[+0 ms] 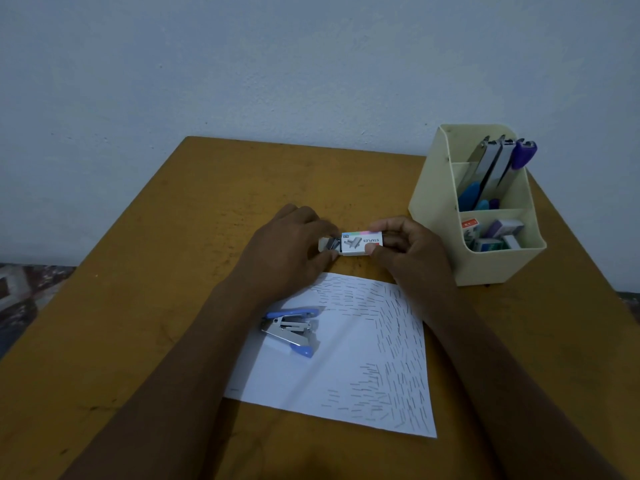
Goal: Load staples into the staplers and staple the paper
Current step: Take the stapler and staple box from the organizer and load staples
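Centrally, a person's two hands held a small white staple box [360, 242] over the far part of a mustard-yellow desk [173, 271], its long axis running 9 to 3 o'clock. The right hand [408, 247] pinched the sleeve at the 3 o'clock end. The left hand [287, 244] pinched the inner tray [329, 244], which stood partly out at the 9 o'clock end with grey staples showing. A blue stapler [294, 332] lay hinged open on a sheet of paper [346, 358], at 7 o'clock from the box and nearer the left hand, its long axis roughly 10 to 4 o'clock. The paper already carried many staples. At 2 o'clock stood a cream organiser [491, 265]: its rear compartment held more staplers [491, 168] upright, its front compartment several small boxes [495, 233].
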`<state>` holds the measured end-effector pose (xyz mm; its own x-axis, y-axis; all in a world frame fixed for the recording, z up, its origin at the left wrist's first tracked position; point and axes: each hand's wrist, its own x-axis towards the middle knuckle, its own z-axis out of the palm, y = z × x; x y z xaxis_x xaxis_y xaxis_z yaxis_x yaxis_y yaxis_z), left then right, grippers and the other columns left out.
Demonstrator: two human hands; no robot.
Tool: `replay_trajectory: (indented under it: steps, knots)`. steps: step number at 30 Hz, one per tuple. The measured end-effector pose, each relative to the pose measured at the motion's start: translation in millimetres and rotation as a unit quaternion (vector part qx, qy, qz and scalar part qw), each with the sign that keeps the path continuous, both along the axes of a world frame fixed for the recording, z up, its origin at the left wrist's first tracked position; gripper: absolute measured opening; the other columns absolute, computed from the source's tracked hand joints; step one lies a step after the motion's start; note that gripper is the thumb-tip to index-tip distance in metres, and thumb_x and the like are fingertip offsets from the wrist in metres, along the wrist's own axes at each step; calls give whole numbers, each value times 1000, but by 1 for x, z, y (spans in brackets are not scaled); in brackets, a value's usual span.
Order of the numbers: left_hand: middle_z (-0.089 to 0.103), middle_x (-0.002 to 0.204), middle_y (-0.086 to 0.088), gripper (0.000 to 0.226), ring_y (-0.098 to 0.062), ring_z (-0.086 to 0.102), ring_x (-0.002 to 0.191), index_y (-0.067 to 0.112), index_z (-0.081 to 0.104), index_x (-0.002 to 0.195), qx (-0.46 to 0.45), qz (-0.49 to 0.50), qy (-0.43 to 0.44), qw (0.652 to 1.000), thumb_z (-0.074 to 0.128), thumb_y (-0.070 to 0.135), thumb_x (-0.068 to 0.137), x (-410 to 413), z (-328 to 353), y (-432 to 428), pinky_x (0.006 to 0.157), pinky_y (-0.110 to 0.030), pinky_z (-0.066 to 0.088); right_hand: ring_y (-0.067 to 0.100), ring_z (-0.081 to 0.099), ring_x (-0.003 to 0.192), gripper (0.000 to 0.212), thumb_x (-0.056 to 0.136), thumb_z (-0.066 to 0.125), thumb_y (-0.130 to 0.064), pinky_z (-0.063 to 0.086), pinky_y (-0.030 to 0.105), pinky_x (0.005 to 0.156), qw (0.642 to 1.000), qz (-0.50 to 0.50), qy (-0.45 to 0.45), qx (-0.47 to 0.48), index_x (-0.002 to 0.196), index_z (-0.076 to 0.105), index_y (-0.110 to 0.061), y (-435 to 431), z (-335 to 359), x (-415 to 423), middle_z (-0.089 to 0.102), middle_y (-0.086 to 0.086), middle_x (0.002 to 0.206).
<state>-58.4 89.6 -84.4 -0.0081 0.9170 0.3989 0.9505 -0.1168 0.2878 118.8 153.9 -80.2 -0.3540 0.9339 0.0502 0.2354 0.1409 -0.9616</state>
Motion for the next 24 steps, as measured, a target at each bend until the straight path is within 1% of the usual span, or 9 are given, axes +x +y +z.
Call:
replay_trajectory:
  steps: [4,7,9,13,17,18,21,24]
  knots:
    - [64,103,1,32,-17,50,100,23,69,113,4,-6,-11,1000,69,33,82,-1,1,-1,68,-31,45,7,64,98,24,84,68,-9,50,8,66,1000,1,-1,2,103,63,-23,0,0,0,69,1,109]
    - [65,105,0,31,-17,51,101,20,69,109,1,-7,-13,1000,71,32,81,-1,2,-1,69,-30,45,8,64,98,24,84,68,-9,54,15,74,1000,3,-5,2,103,63,-23,0,0,0,68,1,110]
    - [65,106,0,28,-16,50,101,20,68,105,-2,-6,-22,1000,73,31,79,-2,3,-2,70,-29,44,9,64,100,25,84,68,-9,54,18,78,1000,2,-6,1,103,63,-23,1,-1,0,68,2,111]
    - [64,106,1,23,-12,47,99,20,66,98,-10,-6,-54,998,76,24,77,-5,5,-2,71,-26,41,8,64,100,25,84,68,-8,55,17,78,1000,0,-5,2,102,63,-24,1,-2,0,69,1,111]
    - [63,99,3,11,-9,46,95,19,66,87,-1,-19,-95,995,73,15,80,-7,4,-3,69,-16,35,8,64,100,24,83,69,-11,54,16,76,1000,-5,-17,16,101,62,-26,1,-2,-1,68,1,111]
    - [63,97,3,10,-10,48,94,19,67,85,1,-22,-109,994,73,13,80,-7,4,-3,70,-16,36,8,64,100,23,83,69,-11,54,16,76,999,-7,-22,25,100,62,-26,1,-3,-1,68,0,110]
    - [62,96,5,10,-15,53,94,19,67,83,-4,-25,-122,992,72,12,79,-8,4,-3,72,-25,39,7,64,99,23,84,69,-13,53,16,76,998,-10,-37,48,96,60,-30,0,-4,-2,68,-1,110]
    - [64,96,2,9,-16,56,93,16,67,83,1,-27,-134,991,71,9,80,-7,5,-3,73,-27,41,4,64,95,22,83,69,-13,52,12,73,997,-12,-44,61,96,60,-29,0,-5,-2,68,-4,106]
